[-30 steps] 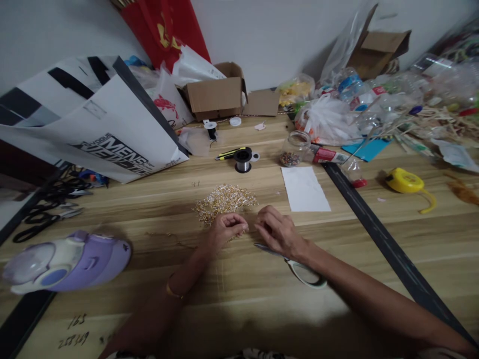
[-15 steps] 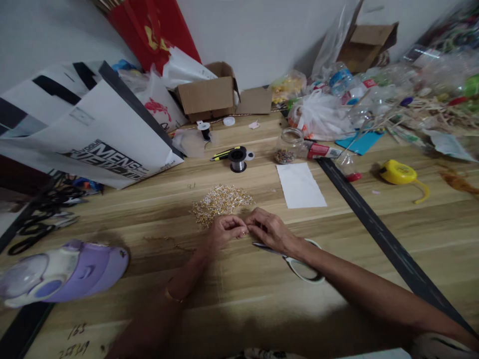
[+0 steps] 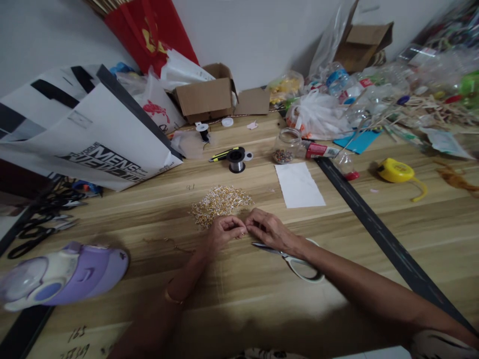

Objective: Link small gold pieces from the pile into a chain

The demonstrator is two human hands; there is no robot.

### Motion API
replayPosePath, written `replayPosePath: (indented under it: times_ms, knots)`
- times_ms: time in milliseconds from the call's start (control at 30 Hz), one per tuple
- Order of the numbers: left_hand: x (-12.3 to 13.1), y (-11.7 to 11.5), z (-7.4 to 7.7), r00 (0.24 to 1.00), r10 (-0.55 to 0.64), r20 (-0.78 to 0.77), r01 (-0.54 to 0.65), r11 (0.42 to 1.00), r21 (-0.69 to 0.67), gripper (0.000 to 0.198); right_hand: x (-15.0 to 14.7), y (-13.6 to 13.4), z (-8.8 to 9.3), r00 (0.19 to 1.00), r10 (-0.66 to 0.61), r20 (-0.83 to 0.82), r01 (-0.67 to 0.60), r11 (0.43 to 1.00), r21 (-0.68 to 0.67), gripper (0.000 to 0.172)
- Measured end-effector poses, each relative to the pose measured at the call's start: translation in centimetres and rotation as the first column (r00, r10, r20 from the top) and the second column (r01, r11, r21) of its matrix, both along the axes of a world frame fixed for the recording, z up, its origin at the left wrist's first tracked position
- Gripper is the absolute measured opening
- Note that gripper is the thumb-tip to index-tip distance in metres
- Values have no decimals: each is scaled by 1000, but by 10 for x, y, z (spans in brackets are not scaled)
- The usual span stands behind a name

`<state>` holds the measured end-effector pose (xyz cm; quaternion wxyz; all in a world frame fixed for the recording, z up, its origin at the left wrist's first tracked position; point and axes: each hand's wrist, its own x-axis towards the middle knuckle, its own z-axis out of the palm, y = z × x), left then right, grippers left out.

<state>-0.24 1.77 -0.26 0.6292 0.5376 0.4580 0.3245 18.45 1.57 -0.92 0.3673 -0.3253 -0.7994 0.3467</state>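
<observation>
My left hand [image 3: 225,232] and my right hand [image 3: 268,229] meet fingertip to fingertip, both pinched closed. A tiny gold bead [image 3: 244,233] shows at the left fingertips; whatever the right fingers pinch is too small to make out. Just beyond the left hand lies a loose heap of gold and clear beads [image 3: 222,202]. White-handled scissors [image 3: 303,269] lie partly under my right wrist, blades pointing left. A thin gold beaded strand [image 3: 168,243] rests on the table left of my left forearm.
Behind the beads are a wire spool [image 3: 236,162], a yellow-black utility knife [image 3: 222,154] and a jar of beads [image 3: 286,147]. White paper [image 3: 299,184] and a yellow tape measure [image 3: 396,170] lie to the right. A purple-white device [image 3: 75,274] and a large paper bag [image 3: 101,134] stand left.
Both hands stay pinched together in nearly the same place. The view has shifted very slightly; the things on the table have not moved.
</observation>
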Motion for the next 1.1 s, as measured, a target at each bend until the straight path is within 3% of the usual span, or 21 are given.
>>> replayPosePath:
  times_ms: [267, 500, 900, 1100]
  knots:
    - [1, 2, -1, 999, 39, -9, -39, 999, 18, 23, 0, -2, 1, 1000, -10, 27, 8, 998, 60, 7]
    - [3, 0, 3, 996, 76, -49, -74, 996, 51, 20, 0, -4, -1, 986, -37, 164, 8, 985, 174, 12]
    - [4, -1, -1, 991, 130, -38, -130, 992, 2, 21, 3, -9, 1, 903, -142, 405, -69, 884, 463, 20]
    - [2, 1, -9, 989, 147, -19, -146, 989, 35, 21, 3, -11, -1, 925, -113, 362, -58, 900, 431, 17]
